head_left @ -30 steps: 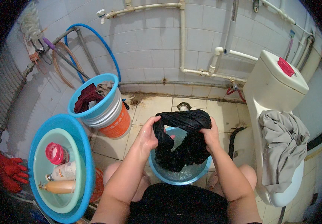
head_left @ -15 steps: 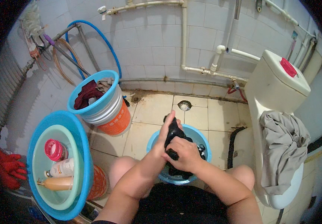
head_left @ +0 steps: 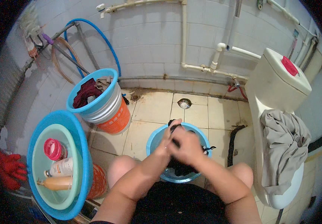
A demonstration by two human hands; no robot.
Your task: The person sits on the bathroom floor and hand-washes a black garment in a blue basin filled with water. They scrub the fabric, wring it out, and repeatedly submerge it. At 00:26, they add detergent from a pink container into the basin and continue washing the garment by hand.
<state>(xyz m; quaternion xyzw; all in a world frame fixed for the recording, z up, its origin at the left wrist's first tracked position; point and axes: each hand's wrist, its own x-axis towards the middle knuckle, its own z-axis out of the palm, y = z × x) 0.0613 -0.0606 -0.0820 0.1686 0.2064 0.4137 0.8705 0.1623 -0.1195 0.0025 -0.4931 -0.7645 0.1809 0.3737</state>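
Observation:
Above a light-blue basin (head_left: 152, 143) on the floor between my knees, my two hands are close together on a wet black cloth (head_left: 175, 127). My left hand (head_left: 167, 139) holds it, and a bit of it shows at the fingertips. Blurred by motion, my right hand (head_left: 186, 145) is closed over the cloth and partly covers my left fingers. More black fabric (head_left: 183, 168) lies in the basin below, with a thin strap-like end hanging over the right rim. My hands hide much of the held cloth.
Left, a large blue basin (head_left: 87, 164) holds a pale-green basin (head_left: 76, 149) with bottles and a pink-lidded jar. Behind it, clothes fill a basin (head_left: 113, 87) on a white-and-orange bucket (head_left: 118, 119). A toilet (head_left: 280, 80) draped with grey cloth (head_left: 286, 145) stands right; a floor drain (head_left: 184, 103) lies ahead.
My hands have come down a little and drawn closer together over the basin. My right hand has moved up along the black cloth, and a strap end now hangs over the rim.

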